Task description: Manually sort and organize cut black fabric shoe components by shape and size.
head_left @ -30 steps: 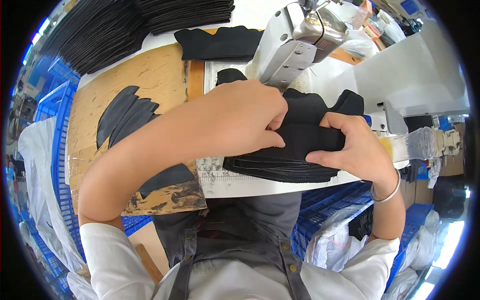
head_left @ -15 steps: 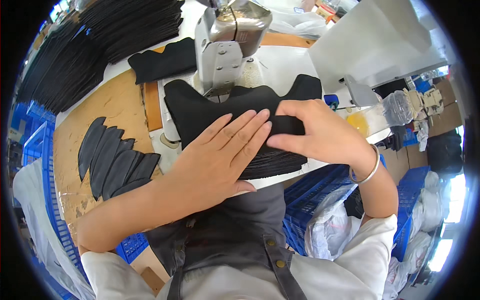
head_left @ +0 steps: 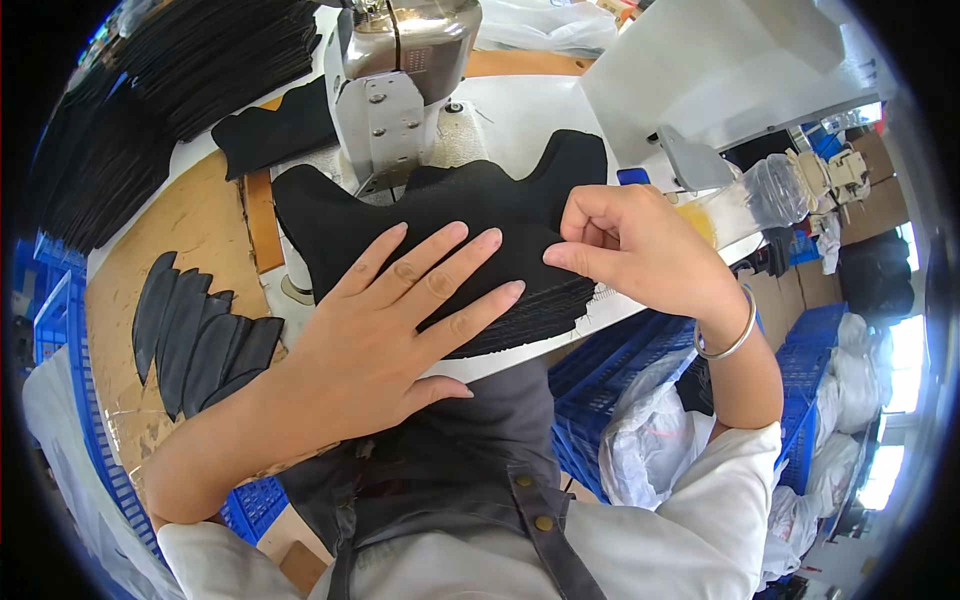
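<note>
White worktable (head_left: pixel 530 112), bright windows (head_left: pixel 908 365) far right

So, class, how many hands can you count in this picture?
2: the left hand lies spread on the black stack; the right hand is at its right side. No others show.

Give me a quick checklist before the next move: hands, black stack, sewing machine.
1. Left hand flat on the black stack: ok, fingers spread on top.
2. Right hand gripping material: cannot tell; it is at the stack's right part, fingers curled, pinch unclear.
3. Layers even at the near edge: not ok, they fan out unevenly.
4. Needle clear of the stack: cannot tell, needle not visible below the sewing machine head.
5. Wrists bare: not ok, metal bangle on the right one.
6. Dark strips apart from the stack: ok.
</note>
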The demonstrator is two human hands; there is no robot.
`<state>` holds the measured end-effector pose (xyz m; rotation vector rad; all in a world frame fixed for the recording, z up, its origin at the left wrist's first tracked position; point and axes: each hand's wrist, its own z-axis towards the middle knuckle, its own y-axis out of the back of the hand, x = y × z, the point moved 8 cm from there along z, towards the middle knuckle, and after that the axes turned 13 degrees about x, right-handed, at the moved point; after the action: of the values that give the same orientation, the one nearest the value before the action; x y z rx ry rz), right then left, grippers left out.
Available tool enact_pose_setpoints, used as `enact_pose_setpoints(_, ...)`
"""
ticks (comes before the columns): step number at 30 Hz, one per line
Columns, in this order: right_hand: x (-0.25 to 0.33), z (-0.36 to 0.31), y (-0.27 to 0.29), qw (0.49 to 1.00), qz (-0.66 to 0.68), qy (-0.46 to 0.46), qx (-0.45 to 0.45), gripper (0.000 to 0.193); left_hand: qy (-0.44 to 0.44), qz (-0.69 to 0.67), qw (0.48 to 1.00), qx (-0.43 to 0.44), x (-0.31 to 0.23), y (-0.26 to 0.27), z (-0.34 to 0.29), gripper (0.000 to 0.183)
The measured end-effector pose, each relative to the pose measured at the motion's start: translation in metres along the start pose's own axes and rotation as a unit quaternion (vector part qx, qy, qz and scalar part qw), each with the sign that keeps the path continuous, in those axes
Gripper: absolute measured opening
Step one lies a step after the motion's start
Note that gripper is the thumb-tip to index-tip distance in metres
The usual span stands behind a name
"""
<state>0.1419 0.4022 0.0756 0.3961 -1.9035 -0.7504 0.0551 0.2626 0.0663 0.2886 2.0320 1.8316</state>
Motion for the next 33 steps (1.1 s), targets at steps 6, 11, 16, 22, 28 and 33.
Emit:
enact_pose_setpoints(6, 0.0, -0.002, 0.001, 1.0, 0.0, 0.007, -0.005, 0.023, 0.001, 0.002, 1.0, 0.004, -0.001, -0.001, 0.0, 0.07)
enact_pose_setpoints(11, -0.003, -0.001, 0.001, 1.0, 0.0, 0.009, 0.002, 0.023, 0.006, 0.0, 1.0, 0.008, -0.001, -0.001, 0.0, 0.071)
enact_pose_setpoints(16, -0.001, -0.003, 0.001, 1.0, -0.019, 0.022, -0.01, 0.024, 0.003, -0.012, 1.0, 0.009, -0.001, 0.0, 0.0, 0.073)
enact_pose_setpoints(22, 0.001, -0.013, 0.013, 0.982, -0.163, -0.042, -0.091, 0.025, 0.002, -0.029, 1.0, 0.01, -0.001, 0.0, 0.001, 0.073)
enact_pose_setpoints(28, 0.003, -0.046, 0.014, 0.96, -0.172, 0.124, -0.182, 0.022, -0.018, -0.045, 0.999, -0.01, -0.004, 0.01, 0.004, 0.071)
enact_pose_setpoints(33, 0.026, -0.051, -0.004, 0.903, -0.302, 0.247, -0.18, 0.034, -0.043, -0.061, 0.996, -0.048, 0.004, 0.014, 0.012, 0.064)
